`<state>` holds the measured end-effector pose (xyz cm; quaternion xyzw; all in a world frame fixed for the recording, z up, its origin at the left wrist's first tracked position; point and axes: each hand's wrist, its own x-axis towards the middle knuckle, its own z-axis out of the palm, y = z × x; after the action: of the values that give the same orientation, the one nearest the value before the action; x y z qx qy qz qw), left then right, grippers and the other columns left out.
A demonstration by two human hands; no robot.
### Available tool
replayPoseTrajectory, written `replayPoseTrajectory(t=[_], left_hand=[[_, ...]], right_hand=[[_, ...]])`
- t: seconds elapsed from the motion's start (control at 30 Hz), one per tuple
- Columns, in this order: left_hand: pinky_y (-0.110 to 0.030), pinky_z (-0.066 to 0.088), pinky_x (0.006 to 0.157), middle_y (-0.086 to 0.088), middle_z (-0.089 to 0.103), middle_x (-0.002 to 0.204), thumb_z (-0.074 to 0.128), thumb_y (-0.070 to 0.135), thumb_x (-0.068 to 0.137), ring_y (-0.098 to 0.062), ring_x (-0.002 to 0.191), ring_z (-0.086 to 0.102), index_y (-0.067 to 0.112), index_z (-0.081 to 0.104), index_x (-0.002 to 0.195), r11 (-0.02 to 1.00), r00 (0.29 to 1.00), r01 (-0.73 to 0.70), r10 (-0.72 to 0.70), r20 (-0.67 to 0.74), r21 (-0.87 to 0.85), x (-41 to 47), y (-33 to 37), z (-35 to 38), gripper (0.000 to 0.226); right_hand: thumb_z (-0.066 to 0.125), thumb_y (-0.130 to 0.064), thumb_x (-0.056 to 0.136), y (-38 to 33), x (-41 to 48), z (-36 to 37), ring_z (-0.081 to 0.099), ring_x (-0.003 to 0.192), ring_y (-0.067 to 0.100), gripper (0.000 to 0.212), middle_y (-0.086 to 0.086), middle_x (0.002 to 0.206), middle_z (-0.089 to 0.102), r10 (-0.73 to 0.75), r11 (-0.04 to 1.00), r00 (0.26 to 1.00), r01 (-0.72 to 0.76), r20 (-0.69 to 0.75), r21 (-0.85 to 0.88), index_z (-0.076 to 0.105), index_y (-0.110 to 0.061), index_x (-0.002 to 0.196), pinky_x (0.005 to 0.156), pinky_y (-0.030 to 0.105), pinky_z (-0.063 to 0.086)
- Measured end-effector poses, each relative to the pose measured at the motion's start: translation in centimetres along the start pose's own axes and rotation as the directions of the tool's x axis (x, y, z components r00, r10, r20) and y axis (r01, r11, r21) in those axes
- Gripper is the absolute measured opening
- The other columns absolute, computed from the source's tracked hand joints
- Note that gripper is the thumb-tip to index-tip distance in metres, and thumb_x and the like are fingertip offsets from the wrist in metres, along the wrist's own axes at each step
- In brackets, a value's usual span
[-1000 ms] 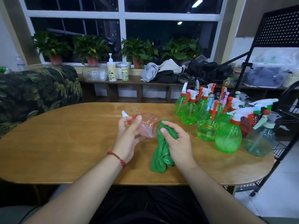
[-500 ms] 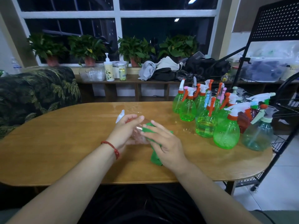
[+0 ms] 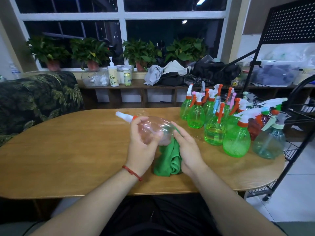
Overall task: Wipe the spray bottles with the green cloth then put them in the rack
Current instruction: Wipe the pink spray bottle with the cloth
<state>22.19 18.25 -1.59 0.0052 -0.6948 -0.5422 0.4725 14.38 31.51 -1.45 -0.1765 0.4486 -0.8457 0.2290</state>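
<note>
My left hand [image 3: 142, 147] grips a clear pinkish spray bottle [image 3: 154, 129] lying on its side above the wooden table [image 3: 68, 150], its white nozzle pointing left. My right hand [image 3: 188, 150] holds the green cloth [image 3: 168, 159] against the bottle's right underside, and the cloth hangs down to the tabletop. Several spray bottles [image 3: 221, 123], mostly green with orange and white triggers, stand bunched on the table's right end. A black wire rack [image 3: 300, 114] stands just beyond that end.
A leaf-patterned sofa [image 3: 34, 99] sits off the table's left. Behind, a low shelf carries a pump bottle [image 3: 113, 74], a can, a clear box and heaped clothes [image 3: 170, 74]. Potted plants line the window sill.
The bottle has turned in my left hand and lifted a little, its nozzle now pointing left. My right hand slid the cloth from over the bottle to its right underside.
</note>
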Motion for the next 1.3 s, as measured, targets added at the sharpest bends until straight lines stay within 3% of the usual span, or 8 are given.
replayPoseTrajectory(t=[0.17, 0.33, 0.53, 0.73, 0.93, 1.03, 1.17, 1.3], left_hand=[[-0.053, 0.045, 0.117, -0.001, 0.045, 0.145, 0.08, 0.012, 0.09, -0.024, 0.145, 0.046, 0.025, 0.053, 0.136, 0.933, 0.939, -0.271, 0.201, 0.281, 0.238, 1.1, 0.1, -1.1, 0.056], [-0.022, 0.026, 0.125, -0.013, 0.039, 0.154, 0.076, 0.013, 0.092, -0.018, 0.153, 0.036, 0.027, 0.05, 0.136, 0.847, 0.901, -0.391, 0.271, 0.339, 0.36, 2.5, 1.2, -2.3, 0.053], [-0.028, 0.03, 0.125, -0.009, 0.041, 0.155, 0.074, 0.014, 0.09, -0.018, 0.153, 0.037, 0.031, 0.052, 0.133, 0.874, 0.873, -0.388, 0.247, 0.42, 0.293, 1.5, 1.0, -2.2, 0.052], [-0.054, 0.049, 0.114, -0.002, 0.049, 0.142, 0.074, 0.011, 0.088, -0.023, 0.137, 0.052, 0.037, 0.051, 0.135, 0.973, 0.969, -0.147, 0.105, 0.222, 0.179, 3.7, 0.0, -3.5, 0.058], [-0.038, 0.045, 0.109, 0.001, 0.061, 0.129, 0.068, 0.002, 0.075, -0.017, 0.122, 0.058, 0.022, 0.056, 0.136, 0.998, 0.913, 0.009, -0.036, 0.405, 0.068, 4.7, 0.6, -4.6, 0.065], [-0.043, 0.048, 0.107, 0.002, 0.06, 0.134, 0.059, 0.001, 0.076, -0.018, 0.122, 0.059, 0.025, 0.047, 0.148, 0.995, 0.955, 0.085, -0.065, 0.29, -0.059, 3.3, 0.1, -3.9, 0.078], [-0.042, 0.054, 0.103, 0.01, 0.062, 0.141, 0.08, 0.028, 0.088, -0.017, 0.133, 0.06, 0.039, 0.041, 0.152, 0.974, 0.983, 0.181, -0.183, -0.008, -0.135, 1.2, -1.0, -2.9, 0.075], [-0.028, 0.056, 0.096, 0.001, 0.07, 0.13, 0.094, 0.029, 0.078, -0.017, 0.124, 0.067, 0.027, 0.051, 0.142, 0.907, 0.931, 0.358, -0.365, 0.008, -0.223, 2.0, -1.2, -3.3, 0.077]], right_hand=[[0.054, -0.025, 0.108, -0.1, 0.4, -0.6, 0.066, 0.115, 0.043, 0.04, 0.029, 0.143, 0.063, 0.29, 0.947, 0.951, -0.302, 0.107, 0.111, 0.065, -0.006, 0.141, 0.103, 0.054, 0.054], [0.052, -0.009, 0.098, -0.7, 0.8, -1.4, 0.073, 0.093, 0.035, 0.047, 0.021, 0.123, 0.073, 0.213, 0.952, 0.968, -0.237, 0.135, 0.195, 0.068, -0.015, 0.141, 0.086, 0.046, 0.06], [0.045, -0.01, 0.1, 0.0, 1.2, -1.4, 0.07, 0.097, 0.035, 0.046, 0.023, 0.126, 0.069, 0.24, 0.943, 0.954, -0.273, 0.179, 0.191, 0.068, -0.01, 0.14, 0.089, 0.045, 0.055], [0.048, -0.009, 0.1, -0.1, 1.2, -1.6, 0.07, 0.1, 0.038, 0.046, 0.023, 0.131, 0.069, 0.178, 0.976, 0.972, -0.194, 0.155, 0.095, 0.068, -0.017, 0.141, 0.092, 0.051, 0.056], [0.059, 0.0, 0.103, -0.4, 0.6, -0.7, 0.074, 0.111, 0.037, 0.046, 0.015, 0.13, 0.074, -0.079, 0.997, 0.996, 0.08, -0.04, 0.005, 0.066, -0.028, 0.138, 0.095, 0.053, 0.06], [0.063, 0.003, 0.102, 1.3, -0.1, 1.1, 0.073, 0.113, 0.036, 0.037, 0.01, 0.126, 0.076, -0.162, 0.966, 0.987, 0.16, 0.005, -0.201, 0.071, -0.021, 0.128, 0.098, 0.053, 0.06], [0.069, -0.001, 0.1, 1.8, -0.9, 2.7, 0.073, 0.115, 0.019, 0.035, -0.001, 0.121, 0.077, -0.286, 0.866, 0.957, 0.278, 0.046, -0.416, 0.078, -0.029, 0.119, 0.1, 0.034, 0.058], [0.073, 0.003, 0.096, 0.7, -0.3, 4.0, 0.067, 0.117, 0.006, 0.043, -0.003, 0.122, 0.068, -0.369, 0.723, 0.92, 0.375, 0.135, -0.581, 0.08, -0.034, 0.117, 0.101, 0.017, 0.05]])
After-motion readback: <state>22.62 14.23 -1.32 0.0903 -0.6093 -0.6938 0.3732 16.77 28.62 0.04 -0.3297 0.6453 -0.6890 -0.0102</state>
